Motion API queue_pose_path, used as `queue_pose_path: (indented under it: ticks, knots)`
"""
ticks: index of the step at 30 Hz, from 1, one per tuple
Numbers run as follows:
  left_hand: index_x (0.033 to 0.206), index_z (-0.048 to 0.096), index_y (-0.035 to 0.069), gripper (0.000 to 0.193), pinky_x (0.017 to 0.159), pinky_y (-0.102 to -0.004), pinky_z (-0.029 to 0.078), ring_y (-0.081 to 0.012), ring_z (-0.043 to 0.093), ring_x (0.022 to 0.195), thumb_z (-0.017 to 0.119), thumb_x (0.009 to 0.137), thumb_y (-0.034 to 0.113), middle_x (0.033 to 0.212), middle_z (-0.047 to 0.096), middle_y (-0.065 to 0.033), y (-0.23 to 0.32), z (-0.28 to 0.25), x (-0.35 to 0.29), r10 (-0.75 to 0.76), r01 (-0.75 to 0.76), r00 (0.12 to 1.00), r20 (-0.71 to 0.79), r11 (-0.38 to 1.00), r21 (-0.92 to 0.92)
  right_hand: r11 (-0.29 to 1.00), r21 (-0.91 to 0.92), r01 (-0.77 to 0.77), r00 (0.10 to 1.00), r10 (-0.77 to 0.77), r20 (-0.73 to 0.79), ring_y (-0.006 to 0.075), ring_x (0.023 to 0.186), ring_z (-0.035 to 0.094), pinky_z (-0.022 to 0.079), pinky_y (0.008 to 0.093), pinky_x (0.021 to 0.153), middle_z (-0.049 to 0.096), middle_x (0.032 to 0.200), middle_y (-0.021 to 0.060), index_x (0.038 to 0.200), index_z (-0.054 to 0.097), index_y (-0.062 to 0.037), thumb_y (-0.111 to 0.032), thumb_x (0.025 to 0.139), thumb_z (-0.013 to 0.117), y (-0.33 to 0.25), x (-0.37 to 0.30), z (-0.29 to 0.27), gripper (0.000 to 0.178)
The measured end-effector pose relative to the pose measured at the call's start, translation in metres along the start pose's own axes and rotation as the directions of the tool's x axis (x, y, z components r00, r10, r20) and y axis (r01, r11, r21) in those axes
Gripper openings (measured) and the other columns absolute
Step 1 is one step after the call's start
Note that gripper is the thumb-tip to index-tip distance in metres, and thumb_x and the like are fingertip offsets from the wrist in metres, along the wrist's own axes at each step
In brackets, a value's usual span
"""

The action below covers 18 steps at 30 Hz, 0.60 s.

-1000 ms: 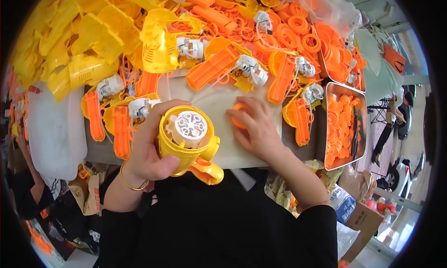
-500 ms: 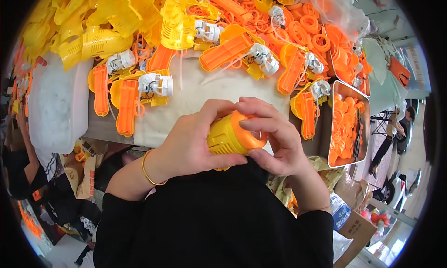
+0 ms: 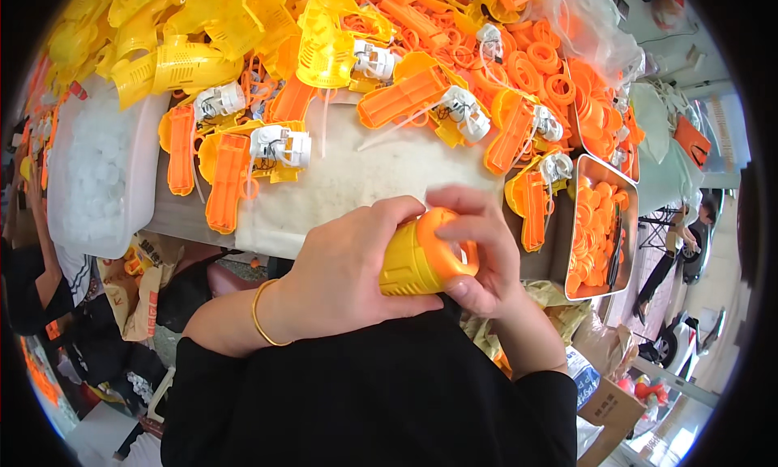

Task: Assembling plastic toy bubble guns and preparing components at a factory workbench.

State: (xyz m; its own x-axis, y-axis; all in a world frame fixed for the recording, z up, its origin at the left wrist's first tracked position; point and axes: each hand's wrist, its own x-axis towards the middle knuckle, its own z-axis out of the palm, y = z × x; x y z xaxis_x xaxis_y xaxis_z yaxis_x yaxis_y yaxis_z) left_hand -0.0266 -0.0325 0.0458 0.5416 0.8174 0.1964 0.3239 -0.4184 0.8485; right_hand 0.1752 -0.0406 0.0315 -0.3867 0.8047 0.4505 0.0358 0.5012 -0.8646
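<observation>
My left hand (image 3: 344, 260) is wrapped round a yellow slotted plastic toy housing (image 3: 405, 264), held just in front of my chest. An orange ring (image 3: 447, 252) caps the housing's right end. The fingers and thumb of my right hand (image 3: 493, 256) curl round that ring; the upper fingers are slightly smeared by motion. Beyond my hands, several part-built toy guns lie in an arc on the table. Each combines an orange handle (image 3: 228, 183), a white wired mechanism (image 3: 279, 146) and yellow shell parts.
Yellow shells (image 3: 190, 66) are heaped at the far left, and orange rings (image 3: 545, 57) at the far right. A translucent tub (image 3: 105, 175) of clear pieces stands left. On the right, a metal tray (image 3: 604, 293) contains orange discs and a dark slim tool. A pale cloth (image 3: 324, 183) covers the middle.
Both hands and the housing have shifted slightly right and lower in view. My right upper fingers have moved over the orange ring; the housing stays in my left hand.
</observation>
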Motion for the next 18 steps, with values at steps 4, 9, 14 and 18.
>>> queue_pose_path:
  ticks: [4,9,14,18]
  knots:
    - [0.117,0.043,0.005,0.074,0.074,-0.0355,0.049,-0.0303,0.061,0.088,0.082,0.061,0.034,0.097,0.059,-0.0137,0.0,0.0,0.0,0.038,-0.038,0.999,-0.016,0.999,0.008,0.994,-0.024,0.105,0.994,-0.105,0.003,0.0369,0.109,0.053,0.044,0.044,0.091,0.052,0.119,0.022,0.106,0.054,-0.0036,-0.011,0.075,0.065,-0.003,0.002,0.003,0.034]
    - [0.122,0.039,0.006,0.076,0.075,-0.0345,0.05,-0.0298,0.063,0.087,0.081,0.065,0.034,0.098,0.061,-0.0146,-0.013,0.001,0.004,0.037,-0.036,0.999,0.001,0.977,-0.208,0.985,0.049,0.165,0.982,-0.168,0.08,0.0388,0.112,0.051,0.04,0.0478,0.096,0.054,0.118,0.021,0.103,0.053,-0.0039,-0.011,0.075,0.063,0.004,0.013,-0.004,0.03]
    - [0.139,0.025,0.005,0.082,0.08,-0.0307,0.047,-0.021,0.062,0.095,0.074,0.076,0.025,0.103,0.062,-0.0144,-0.03,0.012,0.01,0.003,0.004,1.0,0.009,0.751,-0.66,0.99,-0.03,0.139,0.99,-0.139,-0.004,0.0367,0.114,0.048,0.039,0.0447,0.096,0.053,0.118,0.0213,0.111,0.053,-0.0032,-0.015,0.087,0.051,0.013,0.025,0.005,0.027]
    - [0.145,0.01,0.002,0.086,0.097,-0.0295,0.037,-0.0161,0.049,0.113,0.067,0.084,0.019,0.125,0.05,-0.0127,-0.031,0.009,0.017,0.084,-0.032,0.995,0.044,0.731,-0.681,0.973,0.16,0.168,0.984,-0.155,-0.09,0.0347,0.112,0.048,0.039,0.0432,0.095,0.051,0.118,0.0213,0.109,0.055,-0.0032,-0.019,0.089,0.051,0.023,0.023,0.008,0.026]
